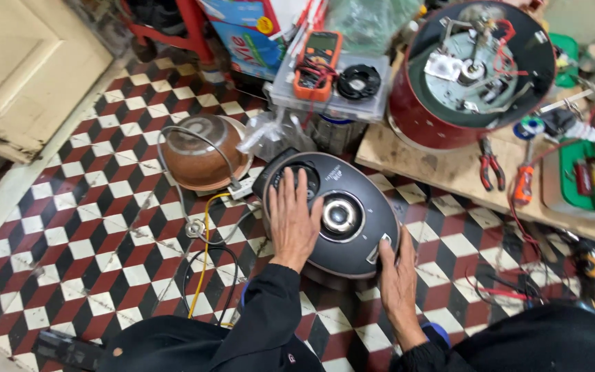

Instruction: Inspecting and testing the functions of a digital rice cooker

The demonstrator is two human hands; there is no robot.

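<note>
A dark grey rounded appliance lid (352, 238) with a shiny round centre piece (341, 215) sits on the tiled floor in front of me. My left hand (293, 219) lies flat on its left top, fingers spread. My right hand (399, 281) rests against its lower right rim, near a small silver latch (378, 249). Both arms wear dark sleeves.
A brown inner pot (201, 157) with loose wires (204, 241) lies to the left. On a wooden board (442, 169) stands a red cooker body (463, 69) turned bottom up, with pliers (492, 167) and a screwdriver (525, 180). An orange multimeter (317, 63) lies on a clear box.
</note>
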